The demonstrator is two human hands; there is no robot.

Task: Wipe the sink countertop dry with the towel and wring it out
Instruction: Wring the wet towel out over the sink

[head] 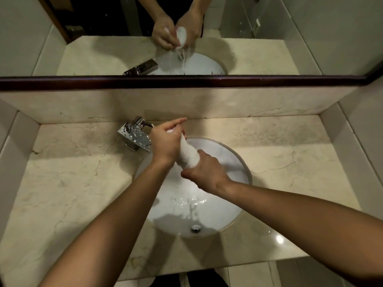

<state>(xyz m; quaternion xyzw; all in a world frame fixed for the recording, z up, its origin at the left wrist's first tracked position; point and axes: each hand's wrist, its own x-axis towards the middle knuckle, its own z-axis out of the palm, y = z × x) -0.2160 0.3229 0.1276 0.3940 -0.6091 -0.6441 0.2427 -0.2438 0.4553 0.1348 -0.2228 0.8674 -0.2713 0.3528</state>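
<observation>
Towel: the towel is white, rolled into a tight, thick rope that runs at a slant from upper left to lower right; a small end pokes out above the left hand.
Towel place: it is held in the air over the far half of the sink, between the two hands, touching neither basin nor counter.
Left hand: the left hand is closed round the upper end of the towel, with the forefinger sticking out toward the back wall.
Right hand: the right hand is clenched round the lower end, knuckles up, just beside the left.
Water: drops and ripples show on the white basin below the hands, near the drain.
Counter: the counter is beige veined stone around the oval sink; a bright glint lies on it at the near right.
Tap: a chrome tap, beaded with drops, stands at the back left of the sink, just left of the left hand.
Mirror: the mirror above a dark frame strip repeats the hands, the towel and thin streams of water falling from it.
In the way: both forearms cross the near part of the sink and hide some of its rim.
</observation>
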